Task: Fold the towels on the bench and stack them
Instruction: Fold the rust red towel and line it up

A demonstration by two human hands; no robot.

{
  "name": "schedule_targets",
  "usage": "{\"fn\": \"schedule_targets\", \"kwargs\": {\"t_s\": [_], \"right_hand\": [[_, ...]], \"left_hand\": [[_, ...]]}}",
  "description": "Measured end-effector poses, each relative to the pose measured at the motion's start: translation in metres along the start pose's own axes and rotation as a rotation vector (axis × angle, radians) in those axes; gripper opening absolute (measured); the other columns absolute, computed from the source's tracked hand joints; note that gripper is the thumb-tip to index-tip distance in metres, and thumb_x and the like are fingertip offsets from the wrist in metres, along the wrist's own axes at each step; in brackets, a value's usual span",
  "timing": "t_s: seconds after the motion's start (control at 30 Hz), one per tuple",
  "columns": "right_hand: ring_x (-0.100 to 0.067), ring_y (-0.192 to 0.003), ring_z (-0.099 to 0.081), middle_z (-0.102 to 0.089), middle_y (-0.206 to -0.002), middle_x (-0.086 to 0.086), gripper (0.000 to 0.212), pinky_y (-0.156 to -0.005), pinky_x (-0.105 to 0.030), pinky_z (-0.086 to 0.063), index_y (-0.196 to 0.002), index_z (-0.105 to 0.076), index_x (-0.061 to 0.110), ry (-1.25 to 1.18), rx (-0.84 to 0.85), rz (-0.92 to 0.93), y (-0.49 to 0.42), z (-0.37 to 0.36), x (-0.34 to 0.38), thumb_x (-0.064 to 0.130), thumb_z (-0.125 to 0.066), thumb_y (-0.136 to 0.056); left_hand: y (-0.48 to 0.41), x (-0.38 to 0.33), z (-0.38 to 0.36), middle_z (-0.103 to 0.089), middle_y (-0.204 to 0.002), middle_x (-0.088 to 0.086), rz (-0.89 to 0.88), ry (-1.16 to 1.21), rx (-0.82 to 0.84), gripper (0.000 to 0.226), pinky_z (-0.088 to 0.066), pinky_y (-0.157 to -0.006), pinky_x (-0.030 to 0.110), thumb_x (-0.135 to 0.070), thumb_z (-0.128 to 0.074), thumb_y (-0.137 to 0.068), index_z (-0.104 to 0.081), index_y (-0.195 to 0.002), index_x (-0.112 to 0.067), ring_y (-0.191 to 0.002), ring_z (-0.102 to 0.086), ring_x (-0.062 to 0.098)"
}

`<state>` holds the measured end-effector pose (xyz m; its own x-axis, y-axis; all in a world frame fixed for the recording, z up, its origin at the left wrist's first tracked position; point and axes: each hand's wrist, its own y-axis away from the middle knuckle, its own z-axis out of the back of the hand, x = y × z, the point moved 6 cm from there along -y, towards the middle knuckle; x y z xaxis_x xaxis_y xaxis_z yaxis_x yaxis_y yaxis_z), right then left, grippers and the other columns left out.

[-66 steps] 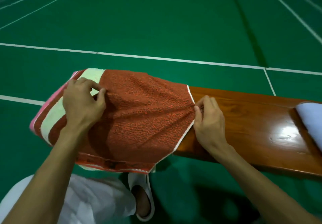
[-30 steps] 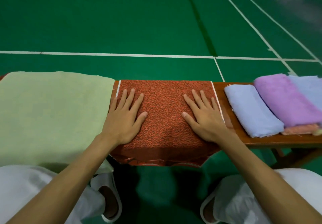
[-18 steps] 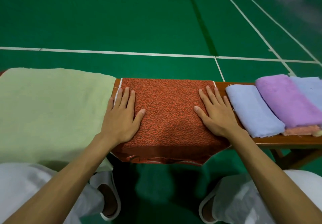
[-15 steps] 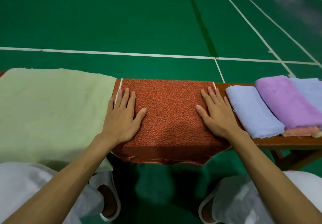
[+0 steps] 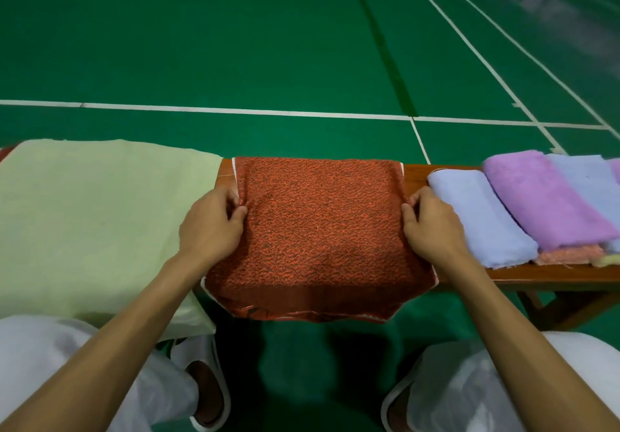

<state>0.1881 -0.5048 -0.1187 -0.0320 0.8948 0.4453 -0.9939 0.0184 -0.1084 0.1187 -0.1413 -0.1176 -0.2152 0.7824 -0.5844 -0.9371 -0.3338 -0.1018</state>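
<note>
Rust towel (image 5: pixel 318 230): item in hand. Grip: my left hand (image 5: pixel 209 226) pinches its 9 o'clock edge, thumb and fingers curled onto the white-piped hem. My right hand (image 5: pixel 432 230) pinches the 3 o'clock edge the same way. Both grips sit about midway along their edges, level with each other.

Position: the rust towel lies flat across the bench (image 5: pixel 414 176), wholly between the two hands, so neither hand is nearer. From each grip it runs inward toward centre. The far hem at 12 o'clock rests on the wood; the near hem at 6 o'clock droops over the bench's front edge toward me. I read the long axis as 12-to-6, loosely, since the hanging part is foreshortened. I judge the coming fold turns on that overhang, which has to be carried up toward 12.

Neighbours: pale green towel (image 5: pixel 94 223) at 9 o'clock, spread unfolded, just beside the left hand. Light blue towel (image 5: pixel 483 216) at 3 o'clock, folded, just beside the right hand. Purple towel (image 5: pixel 543 200) next along, touching it. Further folded pieces lie beyond, partly cut off by the frame.

Surface: glossy brown wood, running 9-to-3.

Room: green court floor (image 5: pixel 235 45), white line (image 5: pixel 235 112) at 12 o'clock. White slippers (image 5: pixel 204 352) at 6 o'clock.
</note>
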Motion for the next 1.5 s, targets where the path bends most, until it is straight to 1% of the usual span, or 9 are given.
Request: {"fn": "schedule_targets", "kwargs": {"t_s": [0.13,0.23,0.4,0.57,0.77,0.87,1.0,1.2,1.5], "right_hand": [[-0.022,-0.079,-0.058,-0.062,-0.09,-0.009,0.012,-0.072,-0.036,-0.046,-0.116,-0.049,0.011,-0.691,0.093,-0.127,0.001,0.008,-0.004,0.012,-0.054,-0.105],[-0.021,-0.075,-0.072,-0.074,-0.1,-0.017,0.046,-0.067,-0.03,-0.059,-0.134,-0.051,0.016,-1.069,0.318,-0.108,0.009,0.011,0.005,-0.006,-0.062,-0.095],[-0.016,-0.081,-0.073,-0.078,-0.09,-0.01,0.049,-0.073,-0.023,-0.059,-0.134,-0.062,0.005,-1.006,0.407,-0.036,0.009,0.018,-0.001,-0.014,-0.064,-0.088],[-0.007,-0.07,-0.072,-0.078,-0.078,-0.002,0.034,-0.067,-0.016,-0.056,-0.12,-0.066,-0.004,-0.891,0.307,-0.012,0.007,0.028,-0.012,-0.016,-0.065,-0.089],[-0.014,-0.08,-0.074,-0.079,-0.09,-0.011,0.03,-0.076,-0.024,-0.059,-0.112,-0.072,0.005,-0.868,0.222,0.024,0.01,0.045,-0.012,-0.005,-0.072,-0.084],[-0.013,-0.069,-0.066,-0.076,-0.076,-0.016,0.027,-0.072,-0.018,-0.057,-0.104,-0.077,0.014,-0.751,0.165,0.085,0.014,0.058,-0.007,0.0,-0.078,-0.081],[0.007,-0.051,-0.058,-0.067,-0.052,0.012,0.019,-0.06,-0.004,-0.045,-0.098,-0.077,0.006,-0.57,0.121,0.1,0.015,0.071,-0.007,-0.002,-0.08,-0.081],[-0.009,-0.042,-0.055,-0.064,-0.046,-0.007,0.002,-0.052,-0.012,-0.042,-0.085,-0.081,0.018,-0.377,-0.006,0.04,0.008,0.082,-0.012,0.017,-0.082,-0.086],[-0.017,-0.052,-0.072,-0.078,-0.076,-0.008,0.017,-0.039,-0.015,-0.045,-0.094,-0.043,0.02,-1.081,0.14,-0.375,-0.033,0.038,0.018,0.018,-0.041,-0.111]], "left_hand": [[-0.004,0.004,0.001,-0.071,-0.098,0.008,0.174,0.627,0.172,0.015,-0.046,-0.072,0.036,-0.016,-0.065,-0.1,-0.053,-0.093,-0.02,-0.09,-0.066,0.028],[0.0,-0.002,0.002,-0.071,-0.124,0.009,0.26,0.917,0.341,0.038,-0.057,-0.076,0.025,-0.002,-0.066,-0.096,-0.055,-0.126,-0.023,-0.113,-0.071,0.025],[0.001,0.005,0.013,-0.078,-0.108,0.013,0.172,0.831,0.437,0.046,-0.059,-0.071,0.023,0.004,-0.065,-0.093,-0.066,-0.133,-0.02,-0.103,-0.075,0.028],[0.001,0.019,0.024,-0.072,-0.097,0.023,0.123,0.686,0.378,0.033,-0.06,-0.095,0.037,0.002,-0.07,-0.091,-0.074,-0.119,-0.014,-0.105,-0.07,0.044],[0.005,0.003,0.045,-0.077,-0.07,0.006,0.02,0.484,0.181,0.022,-0.05,-0.056,0.01,0.0,-0.079,-0.085,-0.078,-0.103,-0.013,-0.064,-0.073,0.006],[0.005,0.001,0.055,-0.074,-0.064,0.01,-0.018,0.383,0.107,0.017,-0.054,-0.058,0.022,-0.011,-0.086,-0.081,-0.081,-0.093,-0.023,-0.057,-0.069,0.012],[0.002,0.003,0.06,-0.075,-0.064,0.004,0.022,0.318,0.092,0.015,-0.06,-0.073,0.038,-0.024,-0.089,-0.077,-0.082,-0.091,-0.022,-0.061,-0.073,0.018],[-0.002,0.001,0.044,-0.058,-0.041,0.001,0.183,0.415,0.121,0.007,-0.037,-0.038,0.017,-0.016,-0.074,-0.094,-0.073,-0.094,-0.01,-0.032,-0.047,0.007],[-0.033,-0.01,0.009,-0.079,-0.097,0.014,0.414,0.85,0.244,0.026,-0.058,-0.062,0.023,-0.023,-0.051,-0.109,-0.058,-0.126,-0.006,-0.083,-0.079,0.024]]}}
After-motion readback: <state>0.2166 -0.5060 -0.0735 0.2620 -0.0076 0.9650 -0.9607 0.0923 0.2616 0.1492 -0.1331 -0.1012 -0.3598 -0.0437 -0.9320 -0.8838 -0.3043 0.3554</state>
